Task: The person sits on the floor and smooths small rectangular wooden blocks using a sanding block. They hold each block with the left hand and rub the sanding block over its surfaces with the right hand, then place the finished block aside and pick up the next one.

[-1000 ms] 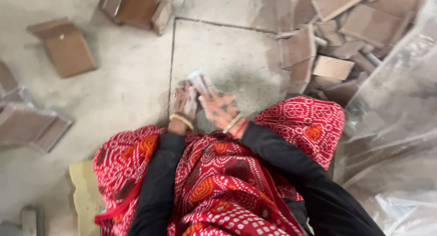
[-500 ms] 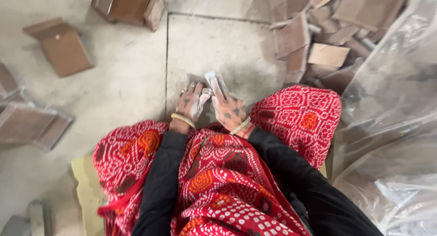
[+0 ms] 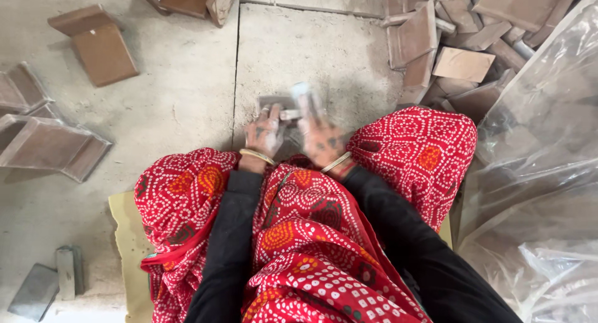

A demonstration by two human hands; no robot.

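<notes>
The head camera looks straight down at a person sitting on a concrete floor [image 3: 174,111]. The person wears red cloth with white dots [image 3: 311,248] and black sleeves [image 3: 227,254].

The left hand [image 3: 265,135] is low in the middle, just past the knees. Its fingers are bent around a small grey flat piece [image 3: 274,103]. The piece sits at the fingertips, right over the floor. A gold bangle [image 3: 256,155] is on that wrist.

The right hand [image 3: 322,139] is just beside the left one. It holds a small pale thing [image 3: 305,97] that sticks up from the fingers. That thing is blurry, so what it is cannot be told. It touches or nearly touches the grey piece; which one is hard to see. This wrist has a bangle too.

A crack in the floor [image 3: 237,67] runs up from the hands. Brown flat tiles [image 3: 103,52] lie on the left side, well apart from the hands. A big heap of brown tiles [image 3: 448,42] is on the upper right. Clear plastic sheet [image 3: 536,173] covers the right side. A yellow mat [image 3: 128,236] is under the person. Two small grey blocks [image 3: 50,282] lie at the lower left.
</notes>
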